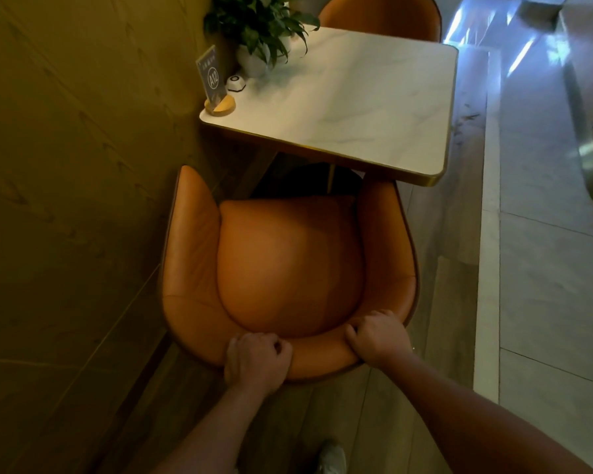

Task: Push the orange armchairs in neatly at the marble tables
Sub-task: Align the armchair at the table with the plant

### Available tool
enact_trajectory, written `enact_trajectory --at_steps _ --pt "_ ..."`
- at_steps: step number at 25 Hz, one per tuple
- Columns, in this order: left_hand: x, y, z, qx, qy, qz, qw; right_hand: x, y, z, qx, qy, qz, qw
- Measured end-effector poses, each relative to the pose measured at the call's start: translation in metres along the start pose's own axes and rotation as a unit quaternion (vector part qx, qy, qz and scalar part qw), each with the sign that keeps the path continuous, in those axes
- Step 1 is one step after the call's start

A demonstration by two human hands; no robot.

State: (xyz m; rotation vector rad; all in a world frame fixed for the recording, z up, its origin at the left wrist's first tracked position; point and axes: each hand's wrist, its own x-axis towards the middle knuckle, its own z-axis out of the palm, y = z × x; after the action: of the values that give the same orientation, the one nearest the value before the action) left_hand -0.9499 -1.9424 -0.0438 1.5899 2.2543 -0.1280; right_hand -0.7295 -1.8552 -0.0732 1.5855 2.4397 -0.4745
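At the bottom edge of the frame a pale shoe (332, 458) stands on the wood floor (339, 415). Just above it, the left hand (255, 362) and the right hand (379, 338) each grip the curved back rim of the near orange armchair (288, 261), fingers curled over the top, the hands set apart. The armchair sits in the frame's centre, facing the marble bench (356, 97), its right armrest reaching the bench's gold-trimmed near edge, possibly touching it. At the bench's left edge stand an A12 table sign (213, 80), a white call button (236, 83) and a potted plant (257, 25). A second orange armchair (380, 15) sits at the far side.
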Motion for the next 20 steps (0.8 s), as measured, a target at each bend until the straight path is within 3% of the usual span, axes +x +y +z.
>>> enact_trajectory --at_steps 6,13,20 --pt "-0.004 -0.007 -0.008 -0.006 -0.004 0.014 1.000 -0.002 -0.013 0.000 -0.027 0.006 0.027 0.999" --pt "0.005 -0.065 -0.020 0.006 0.001 0.059 0.998 -0.008 -0.070 0.011 -0.027 0.006 0.049 0.998" --pt "0.034 -0.123 -0.046 0.006 0.006 0.110 0.994 0.005 -0.131 0.016 0.036 0.020 0.086 0.995"
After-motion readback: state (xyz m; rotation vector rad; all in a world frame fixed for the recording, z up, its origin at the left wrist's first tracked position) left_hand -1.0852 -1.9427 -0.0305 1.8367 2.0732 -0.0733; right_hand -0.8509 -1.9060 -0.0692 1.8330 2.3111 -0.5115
